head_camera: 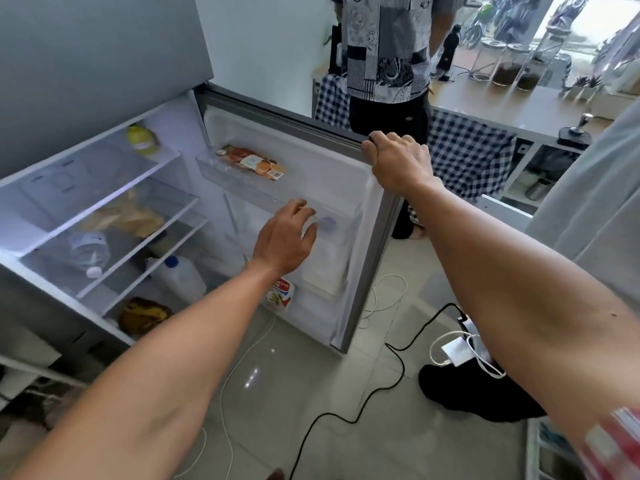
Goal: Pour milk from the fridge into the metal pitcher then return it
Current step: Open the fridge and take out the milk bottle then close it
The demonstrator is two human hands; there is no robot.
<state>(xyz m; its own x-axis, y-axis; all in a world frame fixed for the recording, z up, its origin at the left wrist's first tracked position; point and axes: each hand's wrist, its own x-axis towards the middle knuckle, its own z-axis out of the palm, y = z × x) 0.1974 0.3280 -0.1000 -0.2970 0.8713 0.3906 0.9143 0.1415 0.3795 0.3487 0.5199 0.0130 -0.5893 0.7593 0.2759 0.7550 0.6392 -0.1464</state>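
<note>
The fridge stands open, and its door (349, 285) is swung out to the right. My right hand (394, 157) grips the door's top edge. My left hand (285, 237) reaches into the door's lower rack with fingers spread, just touching a white milk container with a pale blue cap (327, 225). The container stands upright in the door rack and is blurred. No metal pitcher is in view.
A white jug with a blue cap (180, 277) and a water bottle (88, 251) sit on the fridge shelves. A food packet (252, 162) lies in the upper door rack. Another person (388, 64) stands behind the door. Cables (381, 386) trail across the tiled floor.
</note>
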